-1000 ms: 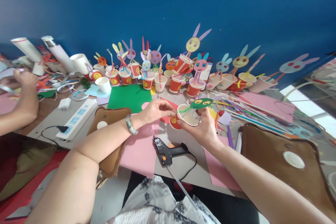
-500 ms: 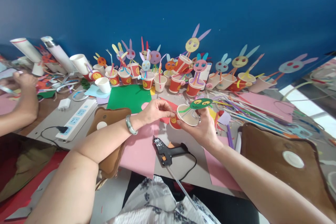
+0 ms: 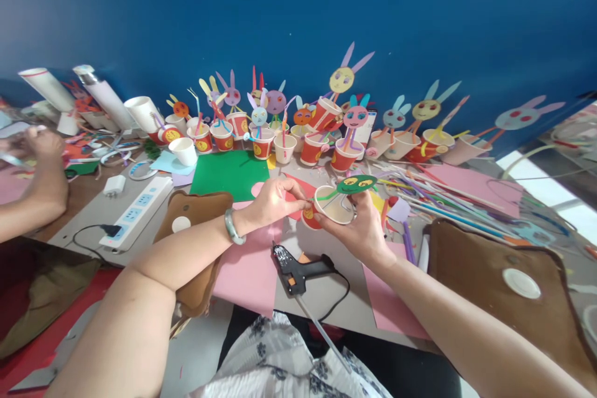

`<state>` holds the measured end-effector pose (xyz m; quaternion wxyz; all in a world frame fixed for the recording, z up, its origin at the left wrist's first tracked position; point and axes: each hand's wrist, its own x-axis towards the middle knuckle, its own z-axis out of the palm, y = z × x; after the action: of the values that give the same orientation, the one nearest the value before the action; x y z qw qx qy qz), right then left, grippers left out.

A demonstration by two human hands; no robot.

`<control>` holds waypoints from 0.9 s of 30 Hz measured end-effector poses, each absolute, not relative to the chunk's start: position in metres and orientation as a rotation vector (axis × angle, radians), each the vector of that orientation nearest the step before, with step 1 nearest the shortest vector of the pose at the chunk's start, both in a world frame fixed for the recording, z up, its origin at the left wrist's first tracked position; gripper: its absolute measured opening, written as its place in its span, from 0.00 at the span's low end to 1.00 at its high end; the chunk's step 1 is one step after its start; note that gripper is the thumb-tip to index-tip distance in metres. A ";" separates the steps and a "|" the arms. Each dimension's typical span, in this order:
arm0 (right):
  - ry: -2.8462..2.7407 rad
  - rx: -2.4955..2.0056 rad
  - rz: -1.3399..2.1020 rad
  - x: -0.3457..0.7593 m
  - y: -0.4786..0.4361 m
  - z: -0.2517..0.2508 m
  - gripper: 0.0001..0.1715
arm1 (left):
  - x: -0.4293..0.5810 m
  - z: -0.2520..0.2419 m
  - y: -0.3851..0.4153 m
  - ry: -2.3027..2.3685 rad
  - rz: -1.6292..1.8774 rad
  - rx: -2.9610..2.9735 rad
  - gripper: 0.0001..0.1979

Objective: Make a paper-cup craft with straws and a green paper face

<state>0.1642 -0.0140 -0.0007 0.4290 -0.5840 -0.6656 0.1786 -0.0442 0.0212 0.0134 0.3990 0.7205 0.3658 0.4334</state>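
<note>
My right hand [image 3: 366, 230] is wrapped round a red and white paper cup [image 3: 334, 212], tilted so that its open mouth faces me. A green paper face [image 3: 356, 184] with yellow eyes sits above the rim, close to my right fingers, and a green strip [image 3: 326, 196] runs over the rim. My left hand [image 3: 282, 202] is closed in a pinch against the cup's left side; what its fingertips hold is too small to make out. Below the cup a black glue gun [image 3: 298, 270] lies on the table, its cord curving to the right.
Several paper cups with rabbit faces [image 3: 349, 152] stand along the blue wall. Green paper [image 3: 229, 175], a power strip [image 3: 140, 211] and two brown pouches [image 3: 494, 298] lie around. Colored strips [image 3: 448, 208] are heaped at right. Another person's hand [image 3: 44, 143] works at far left.
My left hand has shifted very slightly at the cup's side, still pinched. The cup and my right hand stay put. The other person's hand at far left has moved a little.
</note>
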 end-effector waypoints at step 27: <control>-1.663 -1.432 0.411 0.168 -0.011 -0.006 0.39 | -0.048 0.014 0.022 0.856 1.206 2.193 0.10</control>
<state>0.1680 -0.0108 -0.0059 0.4390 -0.5763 -0.6691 0.1654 -0.0475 0.0225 0.0143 0.2459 0.8036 0.3139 0.4419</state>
